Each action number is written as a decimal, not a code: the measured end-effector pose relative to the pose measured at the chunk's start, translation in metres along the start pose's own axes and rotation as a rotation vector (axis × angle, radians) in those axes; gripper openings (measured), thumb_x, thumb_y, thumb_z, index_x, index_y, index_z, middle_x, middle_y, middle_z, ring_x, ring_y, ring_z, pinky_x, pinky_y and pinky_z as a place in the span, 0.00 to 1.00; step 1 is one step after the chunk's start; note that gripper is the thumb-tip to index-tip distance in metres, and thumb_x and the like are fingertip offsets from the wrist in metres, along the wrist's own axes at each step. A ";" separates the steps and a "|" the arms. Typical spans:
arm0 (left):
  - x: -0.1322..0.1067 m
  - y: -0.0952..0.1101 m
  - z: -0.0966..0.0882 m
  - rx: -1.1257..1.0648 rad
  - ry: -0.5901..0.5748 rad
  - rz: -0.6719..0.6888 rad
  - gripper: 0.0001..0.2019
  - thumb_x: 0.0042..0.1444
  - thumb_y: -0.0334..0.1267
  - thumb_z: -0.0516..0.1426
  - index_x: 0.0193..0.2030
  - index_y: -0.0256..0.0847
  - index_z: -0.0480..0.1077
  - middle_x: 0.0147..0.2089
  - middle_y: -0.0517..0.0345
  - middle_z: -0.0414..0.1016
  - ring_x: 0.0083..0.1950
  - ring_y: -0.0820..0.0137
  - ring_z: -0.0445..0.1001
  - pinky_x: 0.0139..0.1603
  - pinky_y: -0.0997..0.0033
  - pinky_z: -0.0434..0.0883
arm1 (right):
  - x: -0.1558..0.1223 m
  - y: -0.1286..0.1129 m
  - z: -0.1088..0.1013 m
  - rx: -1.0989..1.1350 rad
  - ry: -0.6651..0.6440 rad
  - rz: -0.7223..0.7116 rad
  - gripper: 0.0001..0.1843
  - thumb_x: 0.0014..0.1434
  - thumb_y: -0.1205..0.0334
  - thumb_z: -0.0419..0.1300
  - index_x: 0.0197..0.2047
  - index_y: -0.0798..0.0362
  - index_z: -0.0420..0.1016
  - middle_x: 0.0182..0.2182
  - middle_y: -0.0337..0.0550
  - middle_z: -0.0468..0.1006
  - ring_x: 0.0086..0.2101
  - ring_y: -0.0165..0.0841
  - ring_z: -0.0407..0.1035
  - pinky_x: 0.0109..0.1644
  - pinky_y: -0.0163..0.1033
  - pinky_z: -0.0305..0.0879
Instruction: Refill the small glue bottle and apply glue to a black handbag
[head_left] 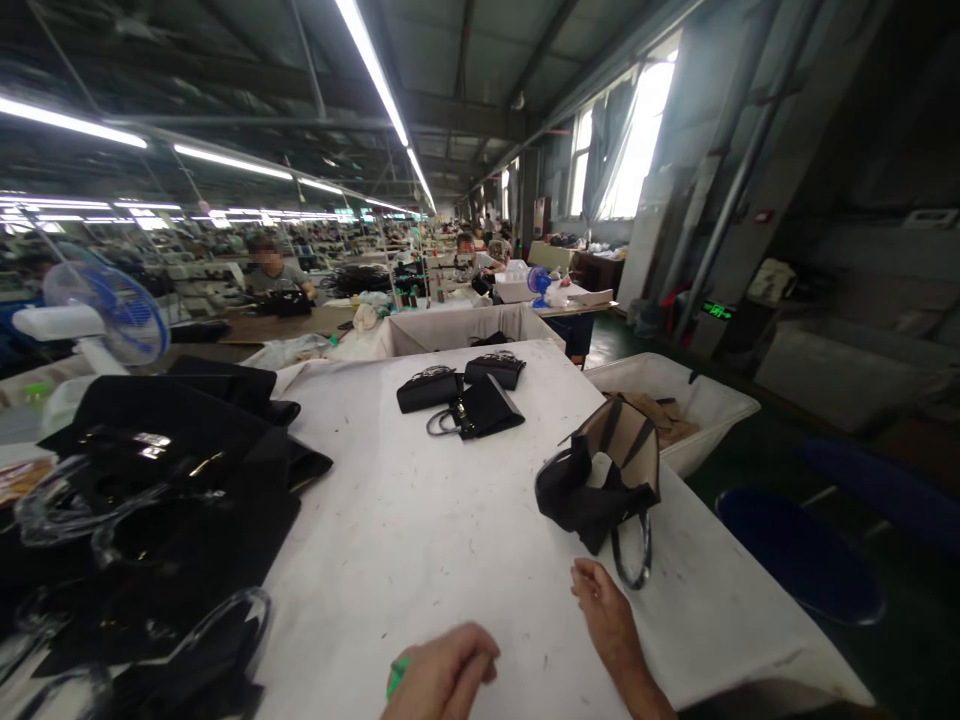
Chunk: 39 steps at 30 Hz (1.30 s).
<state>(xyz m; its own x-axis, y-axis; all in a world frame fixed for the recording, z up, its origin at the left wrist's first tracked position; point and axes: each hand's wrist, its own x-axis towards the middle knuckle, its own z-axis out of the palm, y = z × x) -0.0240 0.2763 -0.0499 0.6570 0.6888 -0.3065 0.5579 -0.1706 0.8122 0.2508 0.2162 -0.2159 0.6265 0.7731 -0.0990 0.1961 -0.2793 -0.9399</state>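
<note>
My left hand [442,672] is curled closed at the bottom edge of the white table [420,530], with a small green object [397,675] showing in its grip. My right hand [604,610] rests on the table with its fingers together, stretched towards a black bag with a tan lining [600,480] that lies open on its side just beyond the fingertips; its loop handle [632,550] hangs beside the hand. Three small black handbags [461,395] lie farther back in the middle of the table.
A heap of black bags with clear plastic handles [150,500] fills the left side. A blue desk fan [105,315] stands at the far left. A white bin [690,400] and a blue stool [799,550] stand to the right. Other people work at distant tables [274,270].
</note>
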 end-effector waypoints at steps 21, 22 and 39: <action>0.351 0.136 0.063 0.274 0.079 0.262 0.25 0.57 0.38 0.57 0.62 0.44 0.67 0.61 0.48 0.71 0.58 0.55 0.73 0.64 0.54 0.69 | 0.075 0.012 -0.090 -0.048 -0.142 -0.130 0.22 0.64 0.47 0.53 0.56 0.48 0.72 0.50 0.48 0.79 0.47 0.42 0.76 0.53 0.48 0.75; 0.351 0.138 0.067 0.286 0.068 0.273 0.24 0.57 0.39 0.57 0.62 0.44 0.68 0.60 0.48 0.71 0.58 0.54 0.73 0.64 0.53 0.69 | 0.075 0.011 -0.092 -0.052 -0.125 -0.121 0.23 0.64 0.47 0.53 0.56 0.48 0.71 0.51 0.49 0.79 0.46 0.43 0.76 0.52 0.48 0.75; 0.236 0.107 0.065 0.069 0.087 0.147 0.06 0.52 0.37 0.57 0.37 0.43 0.73 0.36 0.61 0.71 0.41 0.66 0.73 0.43 0.70 0.69 | 0.210 -0.058 -0.111 -0.386 0.106 0.219 0.38 0.66 0.46 0.58 0.70 0.57 0.52 0.63 0.61 0.63 0.62 0.51 0.60 0.66 0.61 0.58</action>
<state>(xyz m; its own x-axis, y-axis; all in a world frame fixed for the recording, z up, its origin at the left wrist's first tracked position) 0.2242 0.3744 -0.0674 0.6897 0.7103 -0.1404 0.4943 -0.3201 0.8082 0.4547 0.3319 -0.1461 0.7546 0.6151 -0.2286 0.3049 -0.6371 -0.7079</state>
